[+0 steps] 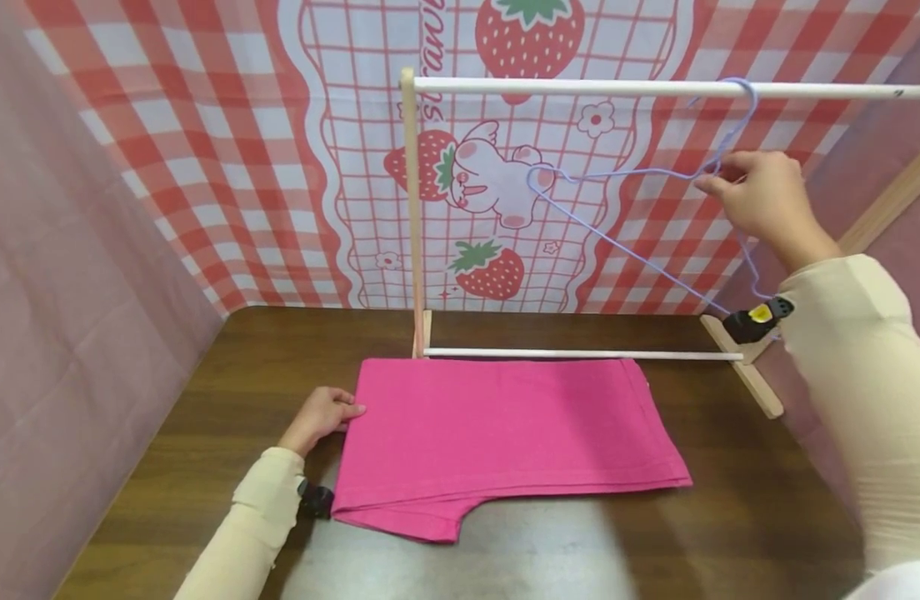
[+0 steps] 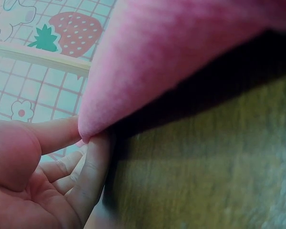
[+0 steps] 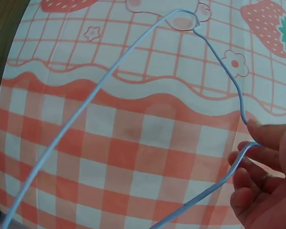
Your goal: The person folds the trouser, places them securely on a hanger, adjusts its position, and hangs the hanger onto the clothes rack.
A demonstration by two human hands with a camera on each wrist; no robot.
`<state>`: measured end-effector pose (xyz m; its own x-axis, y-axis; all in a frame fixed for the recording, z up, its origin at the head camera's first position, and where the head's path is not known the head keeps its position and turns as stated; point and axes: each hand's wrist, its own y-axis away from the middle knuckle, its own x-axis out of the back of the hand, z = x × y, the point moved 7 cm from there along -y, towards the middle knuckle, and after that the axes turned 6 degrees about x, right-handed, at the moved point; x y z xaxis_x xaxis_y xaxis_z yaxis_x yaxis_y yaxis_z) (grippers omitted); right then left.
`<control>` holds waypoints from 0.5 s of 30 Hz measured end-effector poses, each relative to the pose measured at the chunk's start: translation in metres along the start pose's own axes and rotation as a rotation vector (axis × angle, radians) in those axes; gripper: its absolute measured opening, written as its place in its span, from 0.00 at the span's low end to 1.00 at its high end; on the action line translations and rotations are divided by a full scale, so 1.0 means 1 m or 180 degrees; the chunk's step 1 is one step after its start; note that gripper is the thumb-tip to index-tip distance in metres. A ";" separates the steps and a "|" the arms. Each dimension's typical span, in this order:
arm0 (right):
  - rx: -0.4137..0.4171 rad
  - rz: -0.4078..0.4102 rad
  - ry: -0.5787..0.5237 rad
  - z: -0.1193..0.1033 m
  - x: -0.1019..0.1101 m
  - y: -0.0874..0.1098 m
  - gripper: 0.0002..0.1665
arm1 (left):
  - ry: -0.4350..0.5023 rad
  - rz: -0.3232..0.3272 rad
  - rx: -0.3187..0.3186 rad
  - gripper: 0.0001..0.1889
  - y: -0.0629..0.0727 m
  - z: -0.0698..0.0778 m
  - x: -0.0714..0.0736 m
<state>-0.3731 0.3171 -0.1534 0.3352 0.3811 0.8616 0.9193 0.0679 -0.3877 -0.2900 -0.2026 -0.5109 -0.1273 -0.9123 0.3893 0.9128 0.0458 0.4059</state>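
Folded pink trousers [image 1: 505, 425] lie flat on the wooden table. At their left edge my left hand [image 1: 321, 415] pinches the cloth between thumb and fingers; in the left wrist view the pink fold [image 2: 133, 71] rises off the table beside the fingertips. Up at the right, my right hand [image 1: 767, 200] pinches a thin lilac wire hanger [image 1: 617, 242] near the base of its hook. That hook loops over the white top rail [image 1: 580, 87]. In the right wrist view the bare hanger [image 3: 93, 102] spreads out from the pinching right hand [image 3: 267, 171].
A rack with a wooden upright [image 1: 412, 217], a lower white bar [image 1: 580, 354] and a wooden foot [image 1: 745, 367] stands behind the trousers. A strawberry-print checked cloth [image 1: 205, 167] hangs at the back. Pink curtains [image 1: 77, 292] flank the brown table [image 1: 205, 433].
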 end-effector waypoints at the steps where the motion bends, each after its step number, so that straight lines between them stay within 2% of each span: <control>1: -0.0043 0.0017 -0.0032 0.001 0.001 -0.001 0.29 | 0.0003 -0.0002 -0.0002 0.16 0.000 0.000 0.000; 4: -0.0142 0.0024 -0.0128 0.003 0.002 -0.005 0.30 | 0.0009 -0.0006 -0.0005 0.16 0.001 0.001 0.000; 8: -0.0189 -0.0129 -0.0289 0.002 0.000 -0.008 0.32 | 0.0029 0.0001 0.0006 0.16 0.000 -0.002 0.000; 15: -0.0165 -0.0278 -0.0593 -0.003 -0.006 -0.011 0.25 | 0.0102 -0.0013 -0.0032 0.16 -0.002 -0.003 -0.001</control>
<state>-0.3848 0.3111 -0.1526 0.2142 0.5401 0.8139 0.9542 0.0625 -0.2925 -0.2905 -0.2034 -0.5143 -0.1188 -0.9251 0.3608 0.9162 0.0379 0.3990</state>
